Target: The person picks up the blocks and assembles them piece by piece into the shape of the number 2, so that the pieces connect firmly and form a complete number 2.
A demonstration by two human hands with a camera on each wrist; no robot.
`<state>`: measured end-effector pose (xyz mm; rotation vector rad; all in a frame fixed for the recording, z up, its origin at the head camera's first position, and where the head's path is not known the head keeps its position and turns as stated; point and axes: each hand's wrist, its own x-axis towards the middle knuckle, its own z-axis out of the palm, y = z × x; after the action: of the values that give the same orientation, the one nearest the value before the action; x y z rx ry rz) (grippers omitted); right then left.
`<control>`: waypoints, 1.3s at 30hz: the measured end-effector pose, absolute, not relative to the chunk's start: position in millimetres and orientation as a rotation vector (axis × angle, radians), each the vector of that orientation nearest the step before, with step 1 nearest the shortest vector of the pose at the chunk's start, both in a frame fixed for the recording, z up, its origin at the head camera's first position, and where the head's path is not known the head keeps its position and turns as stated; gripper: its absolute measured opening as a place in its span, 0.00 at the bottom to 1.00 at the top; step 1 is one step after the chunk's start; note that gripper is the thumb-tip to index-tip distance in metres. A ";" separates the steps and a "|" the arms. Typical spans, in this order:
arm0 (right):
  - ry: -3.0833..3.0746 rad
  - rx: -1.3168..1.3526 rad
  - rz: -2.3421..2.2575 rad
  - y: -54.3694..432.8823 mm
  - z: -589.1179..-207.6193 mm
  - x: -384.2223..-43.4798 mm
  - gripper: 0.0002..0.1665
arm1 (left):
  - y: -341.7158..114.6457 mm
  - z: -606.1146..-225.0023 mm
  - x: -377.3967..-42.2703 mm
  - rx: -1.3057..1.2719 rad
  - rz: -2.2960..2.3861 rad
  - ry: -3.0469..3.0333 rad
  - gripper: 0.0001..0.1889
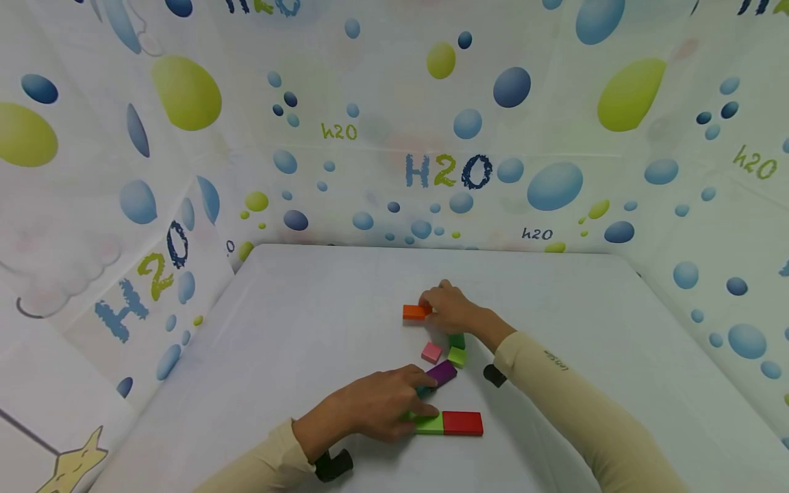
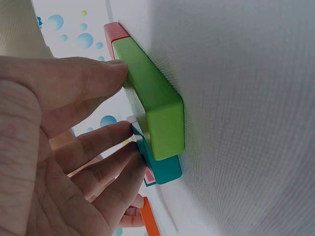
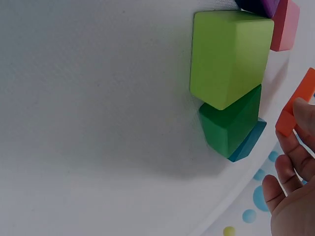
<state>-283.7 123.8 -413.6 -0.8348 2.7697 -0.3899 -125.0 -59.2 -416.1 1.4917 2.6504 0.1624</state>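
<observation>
In the head view my right hand (image 1: 452, 308) pinches the right end of an orange block (image 1: 414, 312) at the far side of the blocks. My left hand (image 1: 385, 402) lies over the near blocks. Its thumb touches a long light green block (image 2: 150, 91), while its fingertips rest along a teal block (image 2: 167, 169). A red block (image 1: 462, 423) adjoins the light green one end to end. Beyond the left fingertips lies a purple block (image 1: 442, 373), slanted, at the end of the teal one.
Between the hands sit a pink block (image 1: 431, 352), a small lime block (image 3: 231, 56) and a dark green block (image 3: 231, 123). A blue-teal block (image 3: 248, 142) shows behind the dark green one. Bubble-patterned cloth (image 1: 382, 137) backs the white table (image 1: 296, 308).
</observation>
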 end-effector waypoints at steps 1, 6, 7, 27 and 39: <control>2.772 -0.838 -0.390 124.7 -412.8 -283.4 0.18 | -59.1 -415.9 -125.0 1.488 0.164 2.650 0.19; 2.776 -0.837 -0.384 127.6 -413.9 -283.7 0.18 | -58.8 -416.0 -125.4 1.461 0.178 2.643 0.19; 2.774 -0.835 -0.385 128.2 -414.2 -284.0 0.19 | -58.8 -415.9 -125.5 1.457 0.180 2.643 0.19; 2.792 -0.843 -0.347 135.0 -424.0 -290.0 0.18 | -58.8 -417.6 -124.4 1.475 0.184 2.661 0.18; 2.789 -0.835 -0.348 137.9 -426.1 -289.1 0.18 | -58.8 -417.8 -125.2 1.469 0.186 2.658 0.19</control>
<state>-289.1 137.9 -426.1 -0.8351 2.7885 -0.3480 -125.2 -58.8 -417.8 1.4686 2.6579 0.1862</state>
